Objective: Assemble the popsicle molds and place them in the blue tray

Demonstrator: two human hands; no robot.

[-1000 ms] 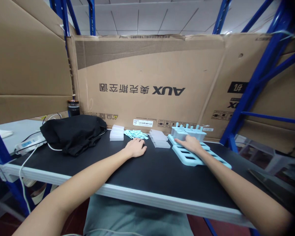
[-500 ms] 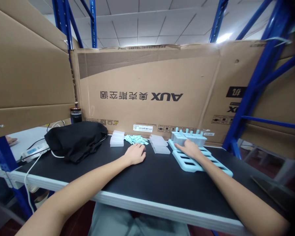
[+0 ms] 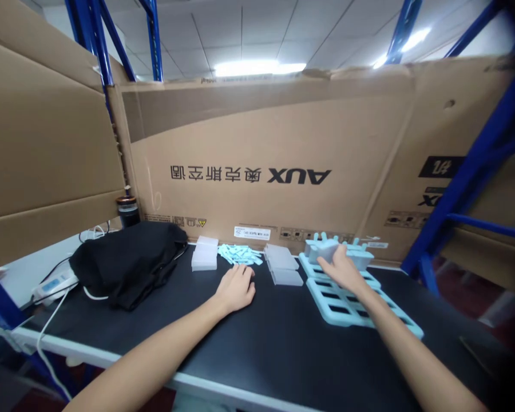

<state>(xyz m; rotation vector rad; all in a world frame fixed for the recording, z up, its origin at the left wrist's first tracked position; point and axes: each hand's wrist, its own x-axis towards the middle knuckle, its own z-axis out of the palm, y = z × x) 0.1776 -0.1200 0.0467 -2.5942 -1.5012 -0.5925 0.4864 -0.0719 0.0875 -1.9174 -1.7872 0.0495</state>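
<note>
My left hand [image 3: 235, 288] rests on the black table top with its fingers loosely curled, just in front of a pile of light blue sticks [image 3: 239, 254]. Whether anything is under its fingers is hidden. My right hand [image 3: 342, 268] grips a translucent mould piece [image 3: 324, 250] at the back of the light blue rack [image 3: 335, 312]. More mould pieces with light blue sticks on top [image 3: 363, 257] stand beside it. Stacked translucent cases [image 3: 205, 254] lie left of the pile, and others [image 3: 283, 264] lie between the pile and the rack.
A black cloth bag [image 3: 131, 260] lies on the left, with a power strip [image 3: 55, 284] and white cables beside it. A dark jar [image 3: 127, 212] stands behind the bag. Cardboard [image 3: 249, 143] walls the back, between blue shelf posts.
The camera view has shifted. My right hand has closed on a mould piece, which is now tilted and slightly raised. My left hand has stayed by the sticks.
</note>
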